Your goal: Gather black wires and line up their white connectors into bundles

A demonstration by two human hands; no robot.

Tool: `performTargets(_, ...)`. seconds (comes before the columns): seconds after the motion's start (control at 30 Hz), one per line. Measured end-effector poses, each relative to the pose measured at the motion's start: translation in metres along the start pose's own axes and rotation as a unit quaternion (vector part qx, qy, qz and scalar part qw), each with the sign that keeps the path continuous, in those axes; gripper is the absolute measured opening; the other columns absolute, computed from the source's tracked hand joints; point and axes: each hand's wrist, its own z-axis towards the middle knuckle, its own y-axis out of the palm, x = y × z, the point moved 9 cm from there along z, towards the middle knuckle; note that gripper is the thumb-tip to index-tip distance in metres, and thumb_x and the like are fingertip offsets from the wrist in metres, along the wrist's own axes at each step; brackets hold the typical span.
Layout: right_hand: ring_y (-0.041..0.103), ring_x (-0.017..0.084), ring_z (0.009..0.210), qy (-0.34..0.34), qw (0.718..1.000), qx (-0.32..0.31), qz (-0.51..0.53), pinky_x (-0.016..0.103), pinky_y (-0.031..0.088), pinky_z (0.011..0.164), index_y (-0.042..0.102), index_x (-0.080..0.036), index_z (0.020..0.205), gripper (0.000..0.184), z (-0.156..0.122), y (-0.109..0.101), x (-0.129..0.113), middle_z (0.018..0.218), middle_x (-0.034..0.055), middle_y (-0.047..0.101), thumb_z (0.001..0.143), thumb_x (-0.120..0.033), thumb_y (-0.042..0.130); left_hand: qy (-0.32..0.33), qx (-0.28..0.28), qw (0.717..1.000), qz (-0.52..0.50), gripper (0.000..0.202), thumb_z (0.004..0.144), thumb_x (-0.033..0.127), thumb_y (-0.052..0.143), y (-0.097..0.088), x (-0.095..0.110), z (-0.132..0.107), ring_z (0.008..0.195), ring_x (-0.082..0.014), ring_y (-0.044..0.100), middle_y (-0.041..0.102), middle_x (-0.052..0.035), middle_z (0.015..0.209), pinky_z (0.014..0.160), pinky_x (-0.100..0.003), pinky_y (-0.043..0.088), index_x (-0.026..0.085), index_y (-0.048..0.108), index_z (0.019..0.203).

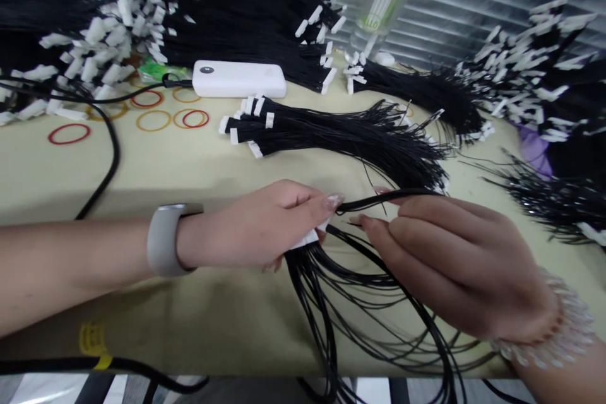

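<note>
My left hand [288, 221] is closed around white connectors [305, 240] with black wires [326, 315] running out of them. These wires loop down past the table's front edge. Just to the right, my right hand [445, 252] pinches a thin wire end [350, 223] between thumb and finger, close to the connectors. A black strand [379, 199] stretches from the left fingertips across to the right hand, lying along its fingers. Behind both hands lies a bundle of black wires [322, 129] with white connectors at its left end.
A white power bank [239, 79] with a black cable [113, 145] lies behind. Red and yellow rubber bands, such as a red one [69, 134], are scattered at left. Piles of connector-ended wires [108, 19] line the back, near a clear bottle [386, 0]. More wires [558, 196] lie at right.
</note>
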Motion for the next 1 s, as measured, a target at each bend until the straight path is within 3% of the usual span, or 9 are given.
performTargets(0.23,0.049,0.014,0.062,0.007,1.0,0.003,0.018,0.028,0.034,0.048,0.054,-0.013,0.064,0.011,-0.001,0.0,0.001,0.066,0.0021,0.059,0.074,-0.011,0.053,0.001,-0.003,1.0,0.021,0.039,0.078,0.051,0.036,0.0,-0.002,0.002,0.035,-0.0046,0.045,0.054,0.0038,0.059,0.03,-0.014,0.034,0.017,0.052,0.067)
performTargets(0.53,0.047,0.015,0.066,0.006,0.999,-0.025,0.02,0.03,0.035,0.052,0.054,-0.014,0.065,0.01,-0.004,0.007,0.0,0.067,0.0015,0.056,0.074,-0.011,0.052,-0.005,-0.018,0.998,0.057,0.035,0.079,0.046,0.035,0.002,-0.001,0.002,0.035,-0.004,0.043,0.042,0.0056,0.051,0.03,-0.012,0.032,0.017,0.046,0.063)
performTargets(0.7,0.046,0.015,0.066,0.016,0.999,-0.029,0.019,0.03,0.034,0.051,0.054,-0.015,0.064,0.011,-0.004,0.008,0.002,0.066,0.0011,0.056,0.075,-0.013,0.051,0.014,-0.007,0.996,0.088,0.041,0.081,0.048,0.031,0.001,0.009,0.003,0.038,-0.0029,0.04,0.042,0.0052,0.051,0.033,-0.011,0.03,0.016,0.044,0.059)
performTargets(0.83,0.046,0.015,0.065,0.036,0.998,-0.028,0.034,0.03,0.035,0.054,0.054,-0.015,0.058,0.016,-0.004,0.006,0.004,0.067,0.0023,0.057,0.073,-0.01,0.05,-0.016,-0.009,0.996,0.091,0.04,0.082,0.043,0.032,0.003,0.009,0.004,0.039,-0.0031,0.04,0.045,0.005,0.051,0.037,-0.012,0.031,0.016,0.047,0.058)
performTargets(1.0,0.042,0.012,0.059,0.072,0.995,-0.05,0.053,0.028,0.028,0.048,0.054,-0.015,0.056,0.021,-0.004,0.011,0.009,0.063,0.0018,0.055,0.076,-0.01,0.048,0.034,0.008,0.994,0.101,0.041,0.082,0.045,0.032,0.003,0.009,0.005,0.047,-0.0055,0.042,0.049,0.0043,0.052,0.042,-0.014,0.031,0.017,0.051,0.06)
